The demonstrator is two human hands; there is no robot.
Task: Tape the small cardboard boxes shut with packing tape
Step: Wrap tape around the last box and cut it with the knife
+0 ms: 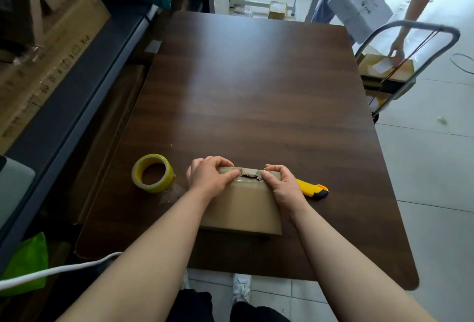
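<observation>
Cardboard box [243, 206] on worktop [256, 91], ragged far edge pinched by left grip [209, 176] and right grip [280, 185]; risks tearing further under hard pulling, spoiling the seal.

There are two hands: one left hand [209, 176] and one right hand [280, 184]. Their fingers curl over the far edge of one small brown box [243, 206]. One tape roll [153, 173], yellow, sits near the left fingers, on their outer side. One yellow knife [313, 189] lies just beside the right fingers, partly hidden by that hand. One brown table [256, 91] is under them all. One white cable [51, 271] runs well behind the fingers. Far past the fingertips are one metal cart [410, 24] and one other person [416, 6] holding one white parcel [359, 6].
</observation>
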